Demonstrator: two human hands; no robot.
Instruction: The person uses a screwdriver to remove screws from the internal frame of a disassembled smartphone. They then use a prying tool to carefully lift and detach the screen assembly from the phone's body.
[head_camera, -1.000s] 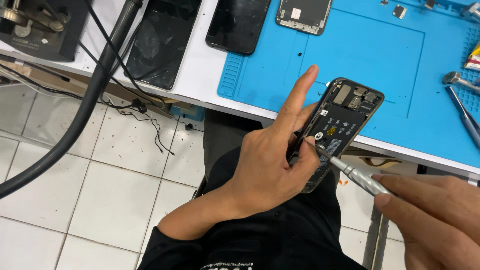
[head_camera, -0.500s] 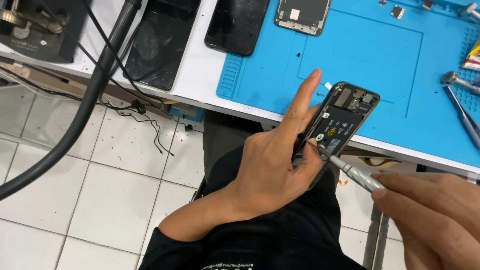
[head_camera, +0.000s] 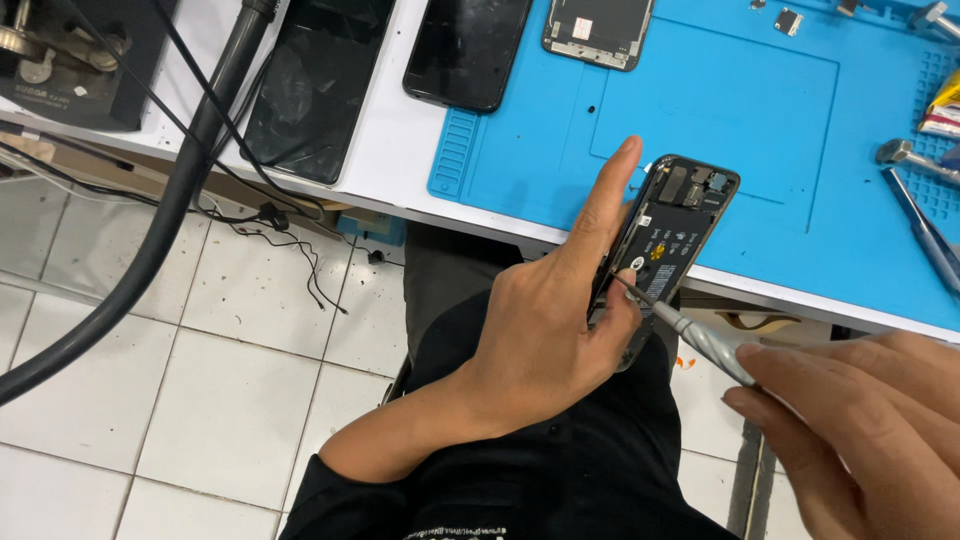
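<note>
Two hands are busy just off the near edge of the blue mat (head_camera: 760, 130): the left hand (head_camera: 545, 335) grips the opened phone (head_camera: 672, 235), its insides bare; the right hand (head_camera: 860, 420) pinches a screwdriver (head_camera: 690, 335), tip inside. Its screen (head_camera: 598, 25) lies removed on the mat, reassembly remaining.

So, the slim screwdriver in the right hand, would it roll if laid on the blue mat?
Probably yes: the screwdriver has a round, smooth metal shaft, so it may roll. The blue mat looks rubbery and flat, which should slow it. It seems stiff and light, since the right hand holds it by fingertips only.
</note>
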